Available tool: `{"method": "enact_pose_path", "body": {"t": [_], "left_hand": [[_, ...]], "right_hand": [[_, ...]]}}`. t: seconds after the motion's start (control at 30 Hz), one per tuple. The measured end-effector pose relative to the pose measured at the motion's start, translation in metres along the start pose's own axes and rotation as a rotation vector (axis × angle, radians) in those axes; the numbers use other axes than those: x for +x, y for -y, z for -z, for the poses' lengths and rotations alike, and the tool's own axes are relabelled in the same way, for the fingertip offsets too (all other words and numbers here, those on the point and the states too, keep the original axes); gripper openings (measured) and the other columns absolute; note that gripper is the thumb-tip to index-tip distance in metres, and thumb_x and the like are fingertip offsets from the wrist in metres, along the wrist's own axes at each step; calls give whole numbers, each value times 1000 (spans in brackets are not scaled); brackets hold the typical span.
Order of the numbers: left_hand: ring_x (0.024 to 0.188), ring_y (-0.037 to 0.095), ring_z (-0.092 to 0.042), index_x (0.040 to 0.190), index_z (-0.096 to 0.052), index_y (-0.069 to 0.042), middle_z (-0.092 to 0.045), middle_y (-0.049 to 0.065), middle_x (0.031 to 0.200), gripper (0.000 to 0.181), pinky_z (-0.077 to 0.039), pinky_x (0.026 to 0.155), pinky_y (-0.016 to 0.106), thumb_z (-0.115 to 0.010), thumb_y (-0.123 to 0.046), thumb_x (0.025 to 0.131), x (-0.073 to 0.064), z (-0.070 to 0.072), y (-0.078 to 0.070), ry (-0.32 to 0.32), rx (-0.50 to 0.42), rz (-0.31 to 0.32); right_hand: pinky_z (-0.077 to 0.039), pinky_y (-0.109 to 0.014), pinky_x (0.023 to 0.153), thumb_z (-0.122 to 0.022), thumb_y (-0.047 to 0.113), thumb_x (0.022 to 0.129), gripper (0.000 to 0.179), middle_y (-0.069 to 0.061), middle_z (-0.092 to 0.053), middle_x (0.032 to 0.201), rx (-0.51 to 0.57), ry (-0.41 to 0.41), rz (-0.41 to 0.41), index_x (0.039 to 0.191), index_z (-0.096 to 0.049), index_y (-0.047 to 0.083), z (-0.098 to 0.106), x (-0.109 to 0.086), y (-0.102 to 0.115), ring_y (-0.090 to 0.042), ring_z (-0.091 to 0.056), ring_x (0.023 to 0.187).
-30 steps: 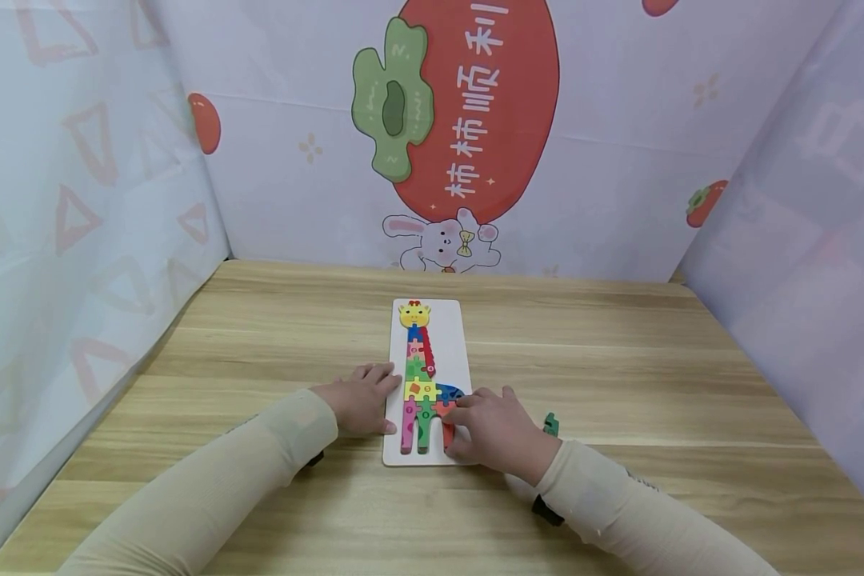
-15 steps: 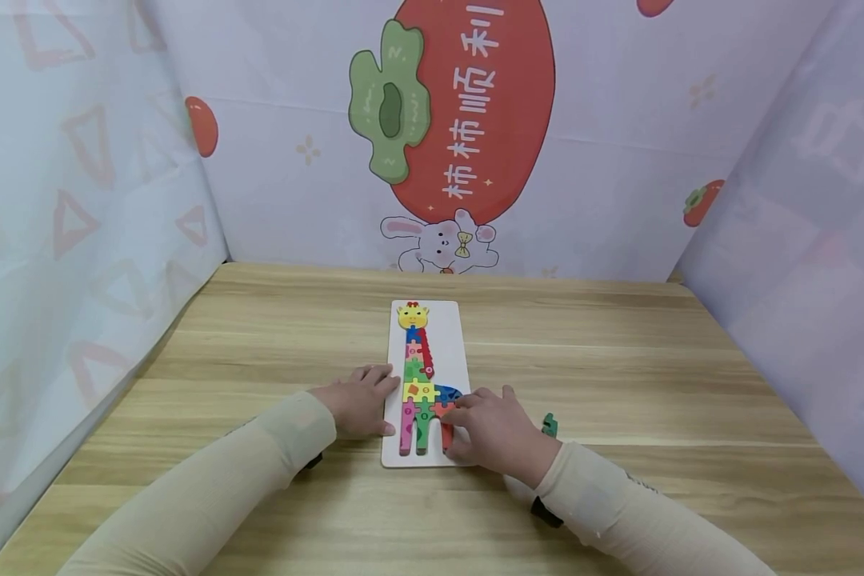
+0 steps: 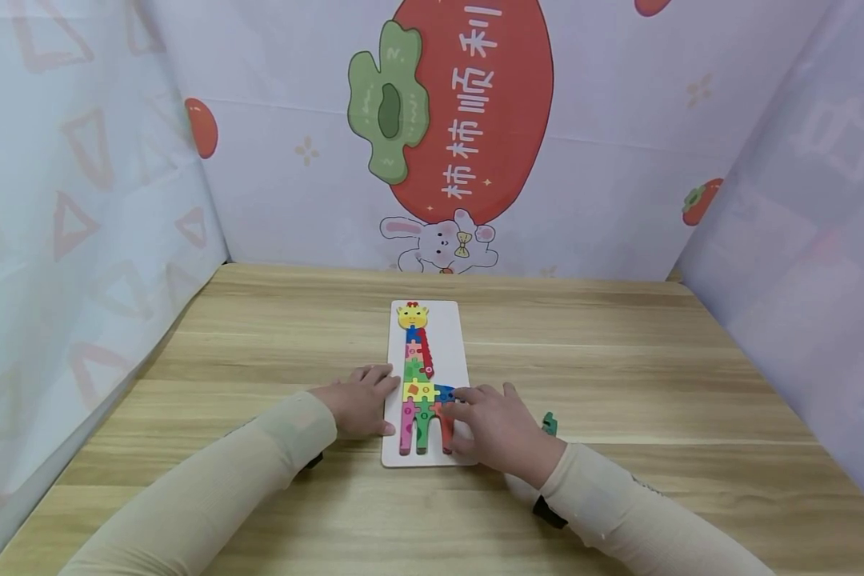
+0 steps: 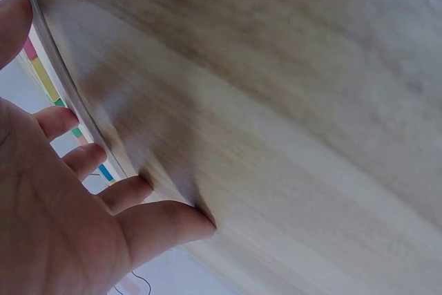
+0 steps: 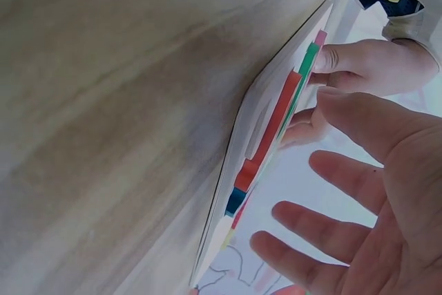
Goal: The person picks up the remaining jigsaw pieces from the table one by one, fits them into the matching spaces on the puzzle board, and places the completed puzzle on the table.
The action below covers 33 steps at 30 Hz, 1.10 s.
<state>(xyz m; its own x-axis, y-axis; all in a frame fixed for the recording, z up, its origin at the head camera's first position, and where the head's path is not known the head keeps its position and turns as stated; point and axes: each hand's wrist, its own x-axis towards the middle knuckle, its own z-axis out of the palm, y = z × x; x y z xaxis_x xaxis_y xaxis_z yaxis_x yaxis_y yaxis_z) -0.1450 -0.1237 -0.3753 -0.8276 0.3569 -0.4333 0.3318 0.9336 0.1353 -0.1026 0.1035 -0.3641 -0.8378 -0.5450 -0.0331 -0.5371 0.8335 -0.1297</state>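
Note:
A white board [image 3: 446, 336] lies on the table, bearing a giraffe puzzle [image 3: 421, 392] of colourful numbered pieces under a yellow head [image 3: 413, 315]. At the board's left edge rests my left hand [image 3: 360, 404], its fingers spread; in the left wrist view, fingertips touch the edge and the tabletop. Over the lower right of the puzzle is my right hand [image 3: 500, 428], partly covering the blue piece [image 3: 445, 394] and the orange-red leg [image 3: 446, 436]. The right wrist view shows this hand's fingers [image 5: 324, 233] extended, with nothing held between them.
A small green piece [image 3: 550, 424] lies on the wooden table [image 3: 619, 352], just beyond the right wrist. Printed cloth walls [image 3: 605, 160] stand behind the table and along both sides. Dark bands [image 3: 550, 512] show under the wrists.
My right hand has shifted slightly, its fingers now covering more of the blue piece and less of the orange-red leg. The left hand and the board stay in place.

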Motion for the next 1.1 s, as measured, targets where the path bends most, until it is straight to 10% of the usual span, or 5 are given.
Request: {"method": "enact_pose_path", "body": {"t": [1.1], "left_hand": [[144, 35, -20, 152, -31, -19, -19, 7, 160, 82, -29, 105, 65, -66, -52, 86, -1, 1, -1, 3, 3, 6]], "right_hand": [[-32, -67, 102, -73, 47, 83, 51, -3, -51, 143, 37, -101, 60, 130, -62, 30, 7, -9, -5, -26, -46, 131]]}}
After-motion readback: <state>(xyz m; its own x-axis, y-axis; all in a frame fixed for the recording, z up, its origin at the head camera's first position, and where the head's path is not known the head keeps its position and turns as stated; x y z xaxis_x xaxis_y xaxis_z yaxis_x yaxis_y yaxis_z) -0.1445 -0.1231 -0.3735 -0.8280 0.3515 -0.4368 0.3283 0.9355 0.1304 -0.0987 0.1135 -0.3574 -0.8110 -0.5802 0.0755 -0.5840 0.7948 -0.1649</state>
